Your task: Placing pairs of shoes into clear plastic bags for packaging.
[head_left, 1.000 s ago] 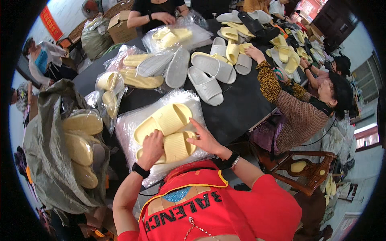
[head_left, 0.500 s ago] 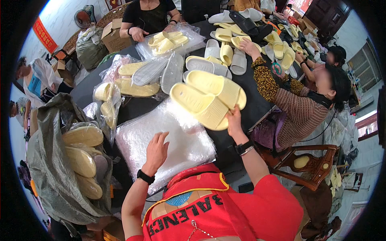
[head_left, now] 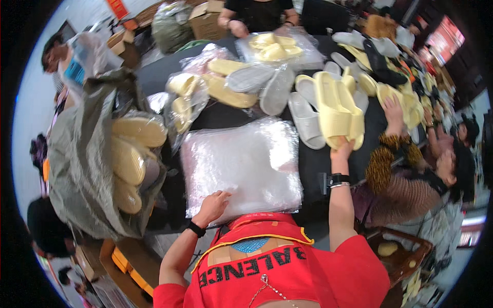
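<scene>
My right hand (head_left: 342,146) grips a pair of pale yellow slide slippers (head_left: 337,110) by their lower ends and holds them up over the right side of the table. Behind them, partly covered, lie grey slippers (head_left: 306,122). At the near left part of a stack of clear plastic bags (head_left: 241,164) rests my left hand (head_left: 213,206), with its fingers stretched out over the film and nothing visible in them. Bagged yellow and grey slippers (head_left: 277,91) lie beyond the stack.
To my left a grey woven sack (head_left: 77,169) stands open, with bagged slippers (head_left: 128,159) in it. A co-worker's hand (head_left: 394,110) reaches among yellow slippers at the right. Across the table another person's hand (head_left: 238,29) is beside bagged yellow slippers (head_left: 275,49).
The yellow slippers in my right hand have moved right and turned more upright. My left hand has lowered onto the plastic bags. The whole view has shifted.
</scene>
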The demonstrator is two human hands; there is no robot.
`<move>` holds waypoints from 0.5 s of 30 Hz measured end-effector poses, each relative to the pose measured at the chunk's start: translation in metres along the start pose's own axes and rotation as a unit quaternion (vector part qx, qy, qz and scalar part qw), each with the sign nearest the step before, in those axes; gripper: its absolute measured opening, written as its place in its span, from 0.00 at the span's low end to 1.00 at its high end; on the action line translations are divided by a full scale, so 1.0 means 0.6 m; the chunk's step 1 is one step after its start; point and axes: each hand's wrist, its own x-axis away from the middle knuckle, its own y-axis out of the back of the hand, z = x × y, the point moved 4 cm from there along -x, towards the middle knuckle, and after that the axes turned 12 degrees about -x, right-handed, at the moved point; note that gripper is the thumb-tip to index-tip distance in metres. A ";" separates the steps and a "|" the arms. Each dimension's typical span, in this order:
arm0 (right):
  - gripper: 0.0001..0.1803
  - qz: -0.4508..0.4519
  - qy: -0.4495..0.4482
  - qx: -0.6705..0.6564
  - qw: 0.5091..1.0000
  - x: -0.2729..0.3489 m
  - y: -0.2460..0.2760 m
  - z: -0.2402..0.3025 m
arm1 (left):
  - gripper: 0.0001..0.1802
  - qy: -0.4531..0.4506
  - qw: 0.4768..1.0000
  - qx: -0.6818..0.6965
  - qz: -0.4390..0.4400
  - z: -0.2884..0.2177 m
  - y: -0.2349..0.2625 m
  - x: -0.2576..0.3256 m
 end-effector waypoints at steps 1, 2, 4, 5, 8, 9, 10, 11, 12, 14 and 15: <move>0.37 -0.054 -0.023 -0.008 0.998 0.006 -0.012 0.000 | 0.14 0.030 1.000 0.005 -0.008 0.012 -0.010 0.008; 0.40 -0.017 -0.078 -0.074 0.994 -0.038 0.021 -0.005 | 0.14 0.016 1.000 0.008 -0.019 0.014 -0.014 0.007; 0.40 0.002 0.024 0.005 1.000 -0.040 -0.008 -0.004 | 0.14 0.046 0.998 0.012 -0.037 0.023 -0.018 0.021; 0.38 0.049 0.038 0.033 0.998 -0.079 0.014 0.000 | 0.14 0.039 0.999 0.017 -0.031 0.017 -0.014 0.015; 0.22 0.091 0.024 0.094 0.991 -0.217 0.131 0.023 | 0.14 0.017 0.999 0.024 -0.033 0.010 -0.012 -0.013; 0.22 0.034 0.006 0.145 0.989 -0.191 0.111 -0.003 | 0.13 0.024 0.999 0.028 -0.033 0.012 -0.019 0.003; 0.24 -0.029 -0.028 0.065 0.997 -0.176 0.091 -0.018 | 0.13 0.050 0.998 0.028 -0.040 0.013 -0.016 0.010; 0.30 0.197 -0.012 0.277 0.940 -0.287 0.222 0.054 | 0.13 -0.025 0.998 0.032 -0.042 0.001 0.003 -0.043; 0.37 -0.061 -0.159 0.159 0.972 -0.160 0.115 -0.034 | 0.13 0.031 0.998 0.033 -0.043 0.015 -0.013 0.009; 0.45 -0.138 -0.132 0.238 0.952 -0.048 0.036 -0.017 | 0.13 0.060 0.991 0.048 -0.110 0.034 -0.001 0.023; 0.46 -0.149 -0.104 0.267 0.946 -0.038 0.035 -0.010 | 0.12 0.062 0.983 0.057 -0.165 0.044 0.013 0.022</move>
